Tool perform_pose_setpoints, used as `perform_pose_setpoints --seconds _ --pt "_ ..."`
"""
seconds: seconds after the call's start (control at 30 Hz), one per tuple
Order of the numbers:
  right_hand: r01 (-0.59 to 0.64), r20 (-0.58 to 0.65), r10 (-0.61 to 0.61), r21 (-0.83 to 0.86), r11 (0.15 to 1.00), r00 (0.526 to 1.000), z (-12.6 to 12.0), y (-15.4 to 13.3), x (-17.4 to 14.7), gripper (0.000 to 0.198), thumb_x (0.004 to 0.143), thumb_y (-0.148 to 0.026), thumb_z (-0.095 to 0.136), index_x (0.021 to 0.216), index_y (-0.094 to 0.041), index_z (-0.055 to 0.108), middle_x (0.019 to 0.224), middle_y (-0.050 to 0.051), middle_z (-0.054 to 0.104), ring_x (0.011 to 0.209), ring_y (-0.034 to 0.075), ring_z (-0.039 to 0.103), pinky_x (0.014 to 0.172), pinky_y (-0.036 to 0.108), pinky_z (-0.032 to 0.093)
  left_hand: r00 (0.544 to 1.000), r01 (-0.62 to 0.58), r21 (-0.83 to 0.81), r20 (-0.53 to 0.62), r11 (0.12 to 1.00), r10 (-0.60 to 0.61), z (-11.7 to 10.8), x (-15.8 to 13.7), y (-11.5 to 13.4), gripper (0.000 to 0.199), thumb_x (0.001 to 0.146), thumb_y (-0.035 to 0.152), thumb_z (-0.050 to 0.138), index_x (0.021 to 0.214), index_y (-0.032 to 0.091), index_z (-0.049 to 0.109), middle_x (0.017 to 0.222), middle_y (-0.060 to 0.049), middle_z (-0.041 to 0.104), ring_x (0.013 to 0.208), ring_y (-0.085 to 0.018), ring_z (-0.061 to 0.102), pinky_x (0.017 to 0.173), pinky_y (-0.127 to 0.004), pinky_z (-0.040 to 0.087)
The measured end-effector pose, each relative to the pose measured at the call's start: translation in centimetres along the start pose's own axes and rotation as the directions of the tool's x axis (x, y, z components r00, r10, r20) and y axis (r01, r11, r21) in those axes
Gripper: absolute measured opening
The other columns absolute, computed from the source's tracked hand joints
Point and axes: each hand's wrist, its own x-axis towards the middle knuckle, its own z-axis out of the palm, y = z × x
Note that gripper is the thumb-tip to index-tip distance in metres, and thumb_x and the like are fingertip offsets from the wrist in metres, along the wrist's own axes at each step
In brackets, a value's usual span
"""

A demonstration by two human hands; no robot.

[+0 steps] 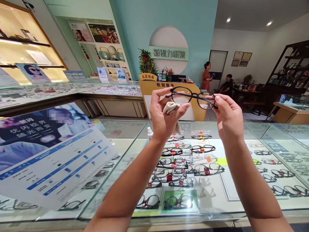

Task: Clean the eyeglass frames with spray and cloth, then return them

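Black round-rimmed eyeglasses are held up in front of me, above the glass counter. My left hand has its fingers curled at the left end of the frame, and a pale folded cloth is tucked in the same hand, partly hanging below the palm. On the other side, my right hand pinches the right end of the frame between thumb and fingers. The temples look folded behind the lenses.
Beneath my arms, a glass display case holds rows of eyeglasses. A printed sign stands at left, and a small white bottle is near the case's far edge. Beyond are a yellow service desk and two people at the back right.
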Motion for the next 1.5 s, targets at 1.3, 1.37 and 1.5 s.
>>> perform_pose_setpoints --seconds 1.3,1.37,1.5 --pt "0.639 0.591 -0.353 -0.388 0.664 0.725 -0.1 -2.3 -1.4 0.018 0.097 -0.039 0.076 0.112 -0.03 0.08 0.13 0.005 0.076 0.124 0.029 0.067 0.111 0.052 0.052 0.225 0.974 -0.177 0.718 0.14 -0.659 -0.3 0.9 3.4 0.037 0.075 0.043 0.087 0.08 0.014 0.065 0.066 0.004 0.053 0.046 -0.001 0.032 0.04 -0.013 0.023" --pt "0.595 0.62 -0.291 -0.364 0.717 0.729 -0.2 -2.4 -1.2 0.018 0.1 -0.041 0.072 0.113 -0.031 0.079 0.131 0.005 0.075 0.126 0.028 0.067 0.113 0.053 0.051 0.232 0.973 -0.169 0.708 0.159 -0.667 -0.2 0.7 3.2 0.037 0.074 0.045 0.087 0.081 0.015 0.066 0.065 0.004 0.054 0.045 -0.001 0.03 0.039 -0.013 0.022" --pt "0.522 0.598 -0.241 -0.353 0.776 0.764 -0.2 -2.2 -0.9 0.02 0.106 -0.043 0.064 0.109 -0.032 0.08 0.126 0.004 0.075 0.125 0.027 0.067 0.113 0.053 0.05 0.222 0.97 -0.082 0.683 0.229 -0.696 -0.1 0.7 3.5 0.043 0.073 0.055 0.085 0.081 0.018 0.064 0.065 0.001 0.058 0.044 -0.003 0.031 0.037 -0.017 0.02"
